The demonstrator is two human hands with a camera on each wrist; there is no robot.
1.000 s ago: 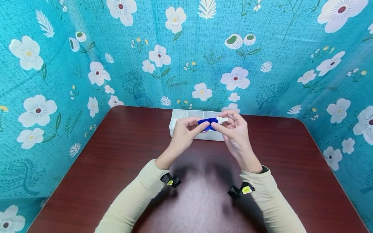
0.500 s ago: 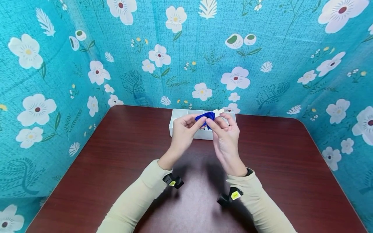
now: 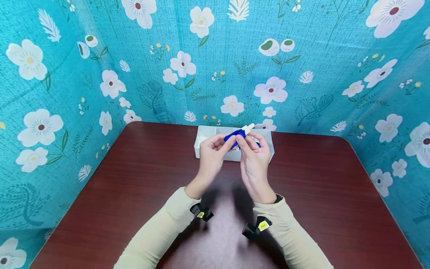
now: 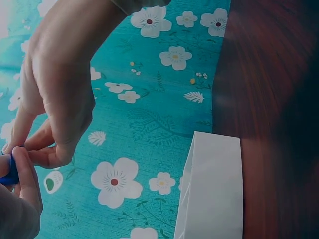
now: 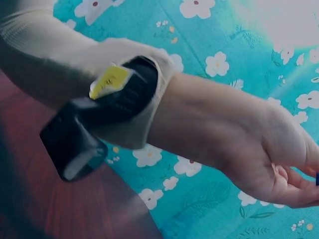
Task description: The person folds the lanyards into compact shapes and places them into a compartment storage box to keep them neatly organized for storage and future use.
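Note:
Both hands hold a bundled blue cable (image 3: 235,134) with a white plug-like end (image 3: 248,128) that points up and right. My left hand (image 3: 211,154) pinches the bundle's left part between thumb and fingers. From the right, my right hand (image 3: 254,158) pinches it just below the white end, thumbs nearly meeting. The bundle is above the front of a white divided tray (image 3: 231,156). Fingers hide part of the cable. In the left wrist view only a scrap of blue shows between the fingertips; the right wrist view shows almost none.
The tray stands near the back edge of a dark red-brown table (image 3: 151,168); the hands cover much of its inside. Some blue shows by the right fingers, whether cable or tray contents I cannot tell. A teal floral cloth (image 3: 215,74) hangs behind the table and at both sides.
The right hand and forearm have moved left, closer to the left hand. The white end has swung from pointing right to pointing up and right. The tray's right end has come into view.

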